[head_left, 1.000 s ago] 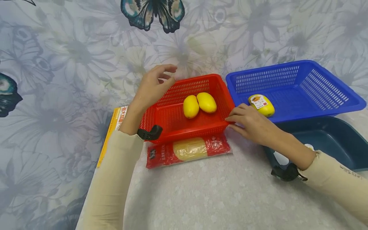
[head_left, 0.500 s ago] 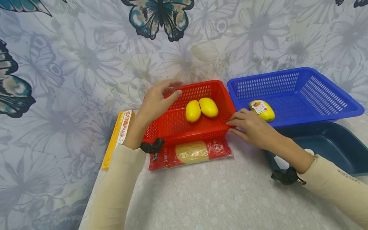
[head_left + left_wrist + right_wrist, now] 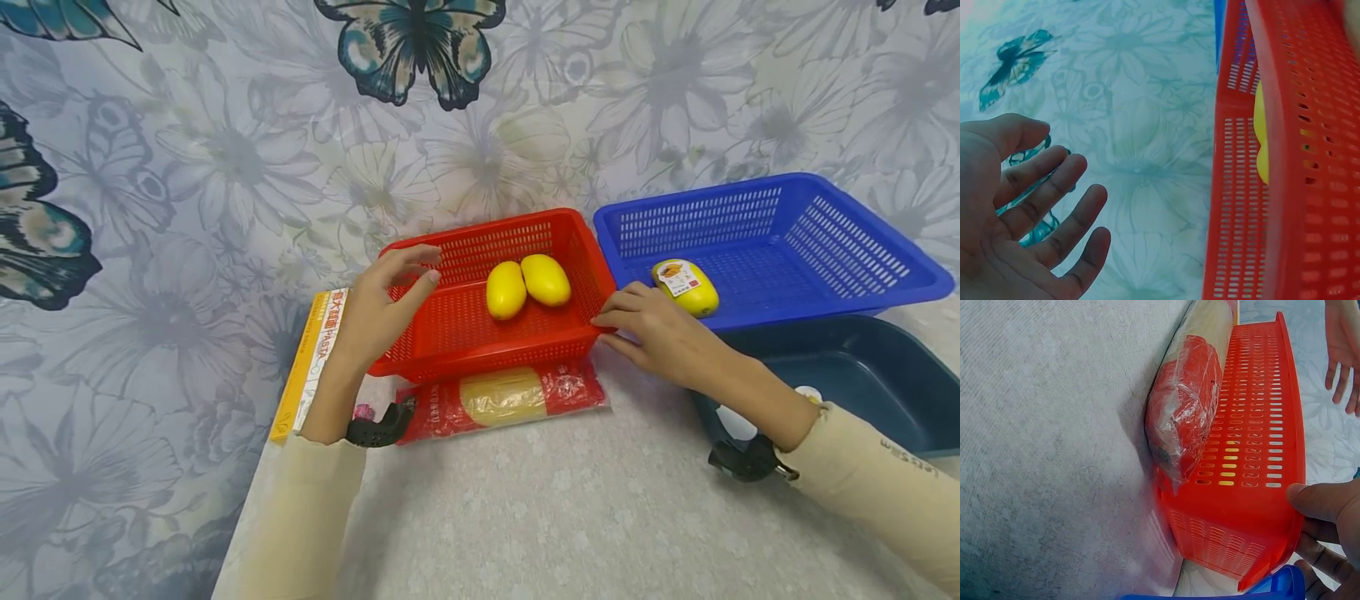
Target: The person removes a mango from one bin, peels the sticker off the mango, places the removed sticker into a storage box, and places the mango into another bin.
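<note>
In the head view, two yellow mangoes [image 3: 527,287] lie side by side in a red basket [image 3: 480,354]. My right hand [image 3: 660,337] grips that basket's near right corner; in the right wrist view the thumb [image 3: 1319,499] presses the outside of the rim and fingers curl beneath. My left hand [image 3: 378,310] is raised over the basket's left end, fingers loosely bent and holding nothing. The left wrist view shows its palm [image 3: 997,244] apart from the basket wall. Along the basket's front lies a red plastic packet of noodles [image 3: 501,398].
A blue basket [image 3: 847,283] with a labelled yellow mango [image 3: 686,287] stands at the right. Before it sits a dark teal basin [image 3: 885,400] holding something white, partly behind my forearm. A yellow and white pasta box [image 3: 309,358] lies at the left, near the patterned wall [image 3: 225,208].
My left hand has moved left and lower, away from the mangoes. The head view has shifted slightly upward. The right hand has stayed on the red basket's corner.
</note>
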Demonstrator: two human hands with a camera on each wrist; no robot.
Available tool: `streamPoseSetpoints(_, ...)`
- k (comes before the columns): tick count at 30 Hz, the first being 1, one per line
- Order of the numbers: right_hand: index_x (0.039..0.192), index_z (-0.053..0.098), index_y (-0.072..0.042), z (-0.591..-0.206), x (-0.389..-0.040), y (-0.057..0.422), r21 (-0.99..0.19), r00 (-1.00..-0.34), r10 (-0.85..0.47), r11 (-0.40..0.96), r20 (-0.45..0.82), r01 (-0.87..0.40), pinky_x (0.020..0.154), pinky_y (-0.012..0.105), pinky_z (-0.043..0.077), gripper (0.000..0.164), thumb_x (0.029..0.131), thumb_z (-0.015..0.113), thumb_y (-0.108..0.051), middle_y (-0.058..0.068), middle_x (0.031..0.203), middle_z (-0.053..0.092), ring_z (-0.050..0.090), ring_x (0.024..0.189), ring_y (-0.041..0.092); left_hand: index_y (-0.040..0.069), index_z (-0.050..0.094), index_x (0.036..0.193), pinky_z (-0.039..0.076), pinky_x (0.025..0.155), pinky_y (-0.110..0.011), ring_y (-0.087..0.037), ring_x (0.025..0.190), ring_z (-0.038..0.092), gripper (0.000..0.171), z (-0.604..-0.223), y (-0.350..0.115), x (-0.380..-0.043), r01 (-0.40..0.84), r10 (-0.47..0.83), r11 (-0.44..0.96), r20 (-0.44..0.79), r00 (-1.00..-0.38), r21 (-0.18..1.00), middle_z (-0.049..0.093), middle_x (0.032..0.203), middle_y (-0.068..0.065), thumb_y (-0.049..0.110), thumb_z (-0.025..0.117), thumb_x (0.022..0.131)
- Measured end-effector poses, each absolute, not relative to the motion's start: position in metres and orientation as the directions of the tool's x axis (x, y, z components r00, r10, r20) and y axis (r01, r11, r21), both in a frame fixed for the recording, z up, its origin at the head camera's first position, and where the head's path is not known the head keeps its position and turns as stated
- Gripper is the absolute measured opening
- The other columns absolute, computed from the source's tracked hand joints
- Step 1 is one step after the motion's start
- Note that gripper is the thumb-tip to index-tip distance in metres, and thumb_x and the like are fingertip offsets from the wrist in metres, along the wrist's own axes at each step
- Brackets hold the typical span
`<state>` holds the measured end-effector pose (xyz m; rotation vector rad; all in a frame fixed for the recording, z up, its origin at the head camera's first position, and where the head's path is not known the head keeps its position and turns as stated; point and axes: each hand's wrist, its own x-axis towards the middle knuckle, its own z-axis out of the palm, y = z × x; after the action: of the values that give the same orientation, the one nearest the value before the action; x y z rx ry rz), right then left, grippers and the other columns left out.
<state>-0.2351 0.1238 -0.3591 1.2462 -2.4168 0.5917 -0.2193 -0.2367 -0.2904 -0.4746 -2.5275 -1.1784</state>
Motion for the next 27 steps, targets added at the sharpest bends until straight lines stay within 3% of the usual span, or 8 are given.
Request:
streamPoseSetpoints(12,0.103,0.077,0.000,-0.357,-0.234,0.119,-0.204,-0.536,-0.681,0.509,0.498,-0.836,0.081,0.041,0.049,0.024,0.080,0.083,-0.006,0.008,0.098,0.070,0.056,0.094,0.025,0.020,0.068,0.128,0.043,0.097,-0.044,-0.015,0.110,0.058,0.030,-0.321,-0.269,-0.180,0.423,0.047,0.626,0.509,-0.859,0.655,0.067,0.121,0.006,0.028,0.064,0.099)
streamPoseSetpoints(27,0.101,0.077,0.000,-0.360,-0.231,0.119,-0.185,-0.512,-0.669,0.499,0.539,-0.847,0.076,0.042,0.049,0.026,0.077,0.085,-0.004,0.009,0.095,0.070,0.056,0.092,0.027,0.021,0.066,0.131,0.046,0.083,-0.040,-0.020,0.105,0.055,0.034,-0.371,-0.299,-0.155,0.287,-0.102,0.681,0.475,-0.874,0.673,0.061,0.130,0.003,0.029,0.066,0.098)
